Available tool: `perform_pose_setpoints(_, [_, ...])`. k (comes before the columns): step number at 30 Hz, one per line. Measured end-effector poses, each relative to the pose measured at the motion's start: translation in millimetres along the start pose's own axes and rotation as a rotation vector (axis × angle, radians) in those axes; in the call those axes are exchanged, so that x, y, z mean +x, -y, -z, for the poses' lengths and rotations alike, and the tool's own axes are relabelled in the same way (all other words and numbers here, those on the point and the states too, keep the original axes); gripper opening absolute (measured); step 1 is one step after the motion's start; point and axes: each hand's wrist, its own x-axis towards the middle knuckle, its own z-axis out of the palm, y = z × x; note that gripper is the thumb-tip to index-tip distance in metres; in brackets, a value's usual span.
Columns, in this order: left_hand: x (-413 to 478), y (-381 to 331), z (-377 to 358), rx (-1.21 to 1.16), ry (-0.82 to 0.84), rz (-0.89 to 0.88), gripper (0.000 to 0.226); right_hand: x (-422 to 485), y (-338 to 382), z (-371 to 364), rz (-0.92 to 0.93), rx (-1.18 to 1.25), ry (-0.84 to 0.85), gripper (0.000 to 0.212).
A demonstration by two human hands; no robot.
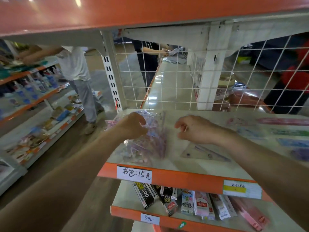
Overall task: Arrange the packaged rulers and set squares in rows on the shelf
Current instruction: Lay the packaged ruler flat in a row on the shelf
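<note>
Your left hand (pixel 133 126) grasps the bag (pixel 150 144) of rulers on the shelf (pixel 173 148). Your right hand (pixel 197 129), at its 3 o'clock, is curled; I cannot tell if it holds anything.

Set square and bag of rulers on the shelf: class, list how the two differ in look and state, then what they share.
The set square is one clear flat triangle; the bag of rulers is a crumpled bundle with purple contents. The set square lies untouched; the left hand grips the bag of rulers. Both are see-through and lie on the same shelf.
</note>
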Motion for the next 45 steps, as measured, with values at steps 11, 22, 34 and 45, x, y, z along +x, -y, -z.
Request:
perform_pose_setpoints(11, [8,44,5,0.016,-0.036,0.092,0.038,66,53,-48,-0.02,-0.092,0.033,0.063])
perform_pose_setpoints(22, [17,46,-3,0.0,0.049,0.062,0.042,68,52,-50,0.005,-0.188,-0.047,0.036])
perform_pose_setpoints(34, [21,46,-4,-0.05,0.037,0.065,0.036,68,27,-44,-0.057,0.319,-0.156,0.024])
perform_pose_setpoints(45, [16,25,9,-0.449,-0.026,0.05,0.008,44,7,-2,-0.317,1.226,-0.161,0.012])
